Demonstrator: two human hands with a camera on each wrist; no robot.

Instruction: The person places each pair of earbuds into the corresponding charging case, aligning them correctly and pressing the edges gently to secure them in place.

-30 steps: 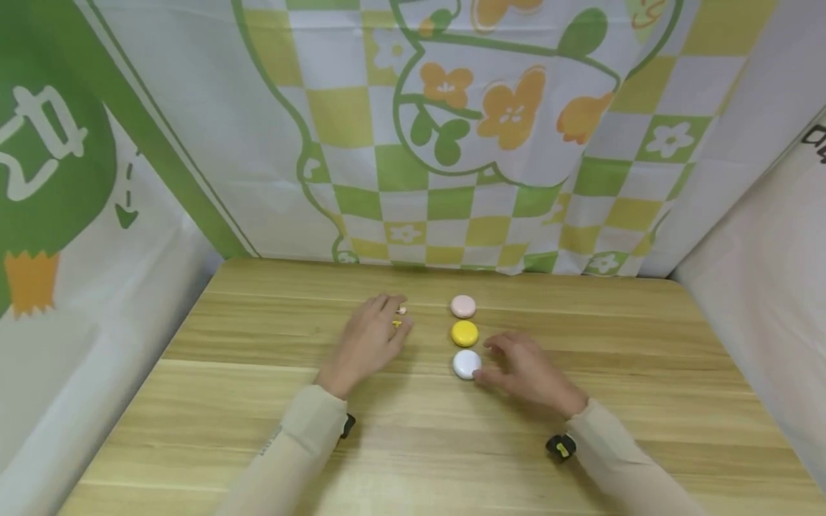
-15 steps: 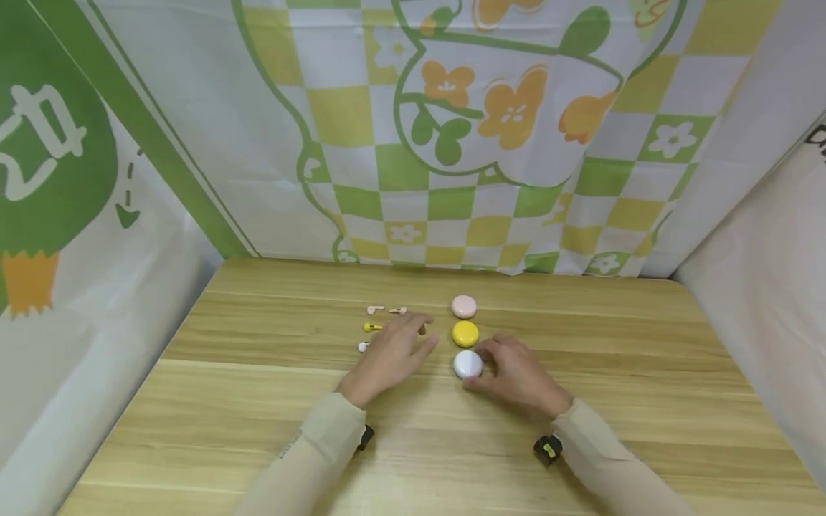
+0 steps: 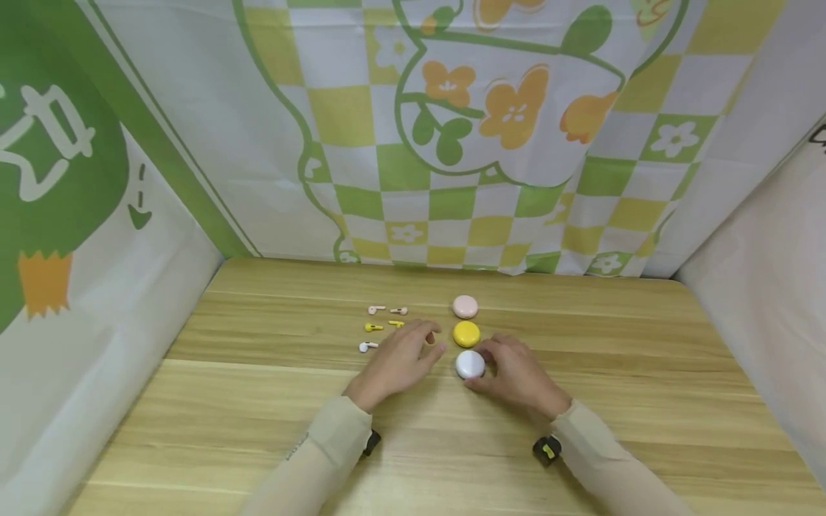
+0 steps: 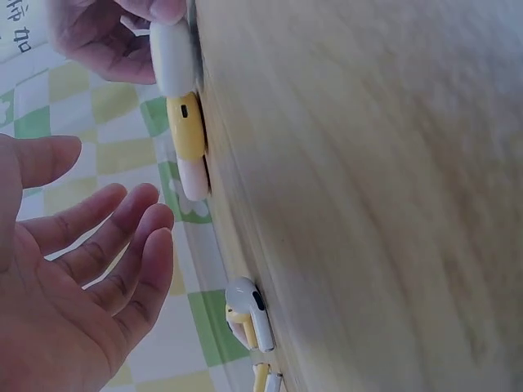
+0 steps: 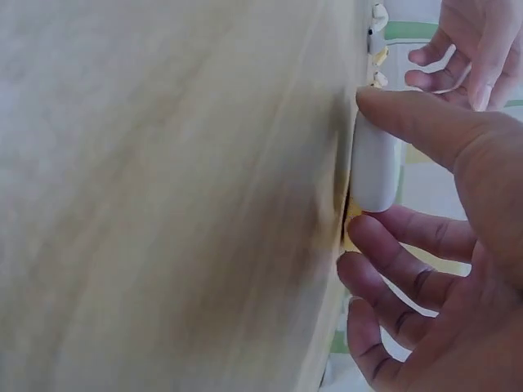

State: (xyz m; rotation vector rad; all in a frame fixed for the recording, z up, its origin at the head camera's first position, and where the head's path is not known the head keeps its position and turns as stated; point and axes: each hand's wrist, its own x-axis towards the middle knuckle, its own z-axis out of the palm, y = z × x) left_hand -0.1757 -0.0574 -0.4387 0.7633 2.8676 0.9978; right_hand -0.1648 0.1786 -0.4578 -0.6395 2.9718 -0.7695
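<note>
My right hand (image 3: 519, 376) holds a round white earbud case (image 3: 470, 365) on the table, thumb and index finger at opposite sides of it. In the right wrist view the white case (image 5: 374, 163) stands between thumb and fingertip. My left hand (image 3: 398, 362) hovers with relaxed fingers, holding nothing, left of the cases; its palm shows in the left wrist view. Behind the white case sit a yellow case (image 3: 467, 334) and a pink case (image 3: 465, 307), in one row. Past my left hand lie pink earbuds (image 3: 376, 309), yellow earbuds (image 3: 373, 327) and a white earbud (image 3: 368, 347).
The wooden table (image 3: 258, 430) reaches back to a hanging cloth (image 3: 452, 215) with green and yellow checks. Printed white cloth (image 3: 161, 287) also hangs at the left side, and a pale one (image 3: 761, 244) at the right.
My left hand has moved right and toward me, off the earbuds, uncovering several of them. My right hand has moved slightly left, its thumb and index finger now around the white case.
</note>
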